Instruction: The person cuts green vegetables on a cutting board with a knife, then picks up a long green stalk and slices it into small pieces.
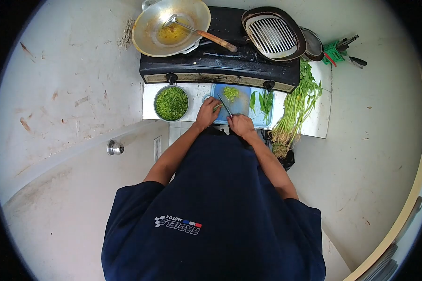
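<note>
**Gripping a slim knife (225, 106) over a light-blue rectangular plastic cutting board (245, 112)**

Clenched around the knife's handle, the right hand (241, 124) is at the board's front edge, the blade angled toward the far left. The left hand (208, 113) has its grip closed on thin green stalks (217, 107) at the board's left edge, just beside the blade. Chopped pale-green pieces (230, 93) lie on the board's far part; long green leaves (266, 103) rest on its right side.

The board sits near the middle of the white counter's (199, 96) front edge. Toward the left edge stands a round metal bowl (187, 112) of finely chopped greens (171, 104). Toward the right edge lies a bundle of long leafy stalks (295, 105), its roots past the front edge.

Along the back, a black two-knob stove (215, 65) carries a large metal wok (147, 33) with a wooden-handled ladle (215, 41) at left and a dark ridged grill pan (273, 36) at right.
</note>
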### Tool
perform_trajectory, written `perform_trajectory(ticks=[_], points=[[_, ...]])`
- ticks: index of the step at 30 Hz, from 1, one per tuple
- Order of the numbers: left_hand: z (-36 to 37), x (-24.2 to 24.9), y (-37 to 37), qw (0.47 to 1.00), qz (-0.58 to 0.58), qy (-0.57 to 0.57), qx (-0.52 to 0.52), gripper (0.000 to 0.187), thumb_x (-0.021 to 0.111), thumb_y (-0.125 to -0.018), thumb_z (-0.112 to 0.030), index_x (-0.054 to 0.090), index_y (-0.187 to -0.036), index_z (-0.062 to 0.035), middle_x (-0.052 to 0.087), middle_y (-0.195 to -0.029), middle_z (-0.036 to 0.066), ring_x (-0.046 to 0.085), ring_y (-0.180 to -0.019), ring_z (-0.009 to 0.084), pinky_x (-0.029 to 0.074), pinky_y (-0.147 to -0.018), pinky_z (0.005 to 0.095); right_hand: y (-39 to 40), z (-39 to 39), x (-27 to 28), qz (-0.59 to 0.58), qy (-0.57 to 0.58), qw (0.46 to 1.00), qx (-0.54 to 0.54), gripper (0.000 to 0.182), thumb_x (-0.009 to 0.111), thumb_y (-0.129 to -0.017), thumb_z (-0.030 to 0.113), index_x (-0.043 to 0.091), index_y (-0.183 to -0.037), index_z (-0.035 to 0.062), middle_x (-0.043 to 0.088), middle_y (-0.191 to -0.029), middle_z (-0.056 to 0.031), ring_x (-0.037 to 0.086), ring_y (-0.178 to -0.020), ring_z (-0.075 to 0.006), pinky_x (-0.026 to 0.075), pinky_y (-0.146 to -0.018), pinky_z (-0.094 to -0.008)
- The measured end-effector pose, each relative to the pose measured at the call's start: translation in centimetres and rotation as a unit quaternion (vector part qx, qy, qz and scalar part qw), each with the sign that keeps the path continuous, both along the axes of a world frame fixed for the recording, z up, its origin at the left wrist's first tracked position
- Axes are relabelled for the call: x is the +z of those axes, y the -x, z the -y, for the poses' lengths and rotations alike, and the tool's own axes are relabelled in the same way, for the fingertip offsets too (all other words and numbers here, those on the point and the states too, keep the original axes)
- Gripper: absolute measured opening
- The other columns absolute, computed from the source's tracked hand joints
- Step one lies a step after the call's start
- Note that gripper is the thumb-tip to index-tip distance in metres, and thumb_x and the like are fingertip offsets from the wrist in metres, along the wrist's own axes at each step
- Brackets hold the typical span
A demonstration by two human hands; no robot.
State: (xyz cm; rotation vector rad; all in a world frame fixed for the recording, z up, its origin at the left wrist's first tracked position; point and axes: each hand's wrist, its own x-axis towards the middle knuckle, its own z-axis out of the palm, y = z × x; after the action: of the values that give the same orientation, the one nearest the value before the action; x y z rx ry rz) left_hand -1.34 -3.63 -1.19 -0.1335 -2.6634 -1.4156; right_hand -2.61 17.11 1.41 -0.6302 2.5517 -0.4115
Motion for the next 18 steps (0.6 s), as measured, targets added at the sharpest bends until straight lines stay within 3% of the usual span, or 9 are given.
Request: perform_trajectory(ticks=[18], points=[[-0.1, -0.1, -0.1, 0.998, 0.055, -0.034, 0.018, 0.015, 0.072, -0.088, -0.005, 0.071, -0.101, 0.0008, 0.066, -0.099, 0.017, 0.066, -0.095, 0.0380, 0.053, -0.087, 0.0449, 0.9, 2.3, 1.4, -0.008, 0.006, 1.000, -0.014, 0.049, 0.049, -0.105, 0.040, 0.074, -0.091, 0.0005, 0.073, -0.086, -0.0267, 0.072, -0.081, -0.0447, 0.057, -0.079, -0.0521]])
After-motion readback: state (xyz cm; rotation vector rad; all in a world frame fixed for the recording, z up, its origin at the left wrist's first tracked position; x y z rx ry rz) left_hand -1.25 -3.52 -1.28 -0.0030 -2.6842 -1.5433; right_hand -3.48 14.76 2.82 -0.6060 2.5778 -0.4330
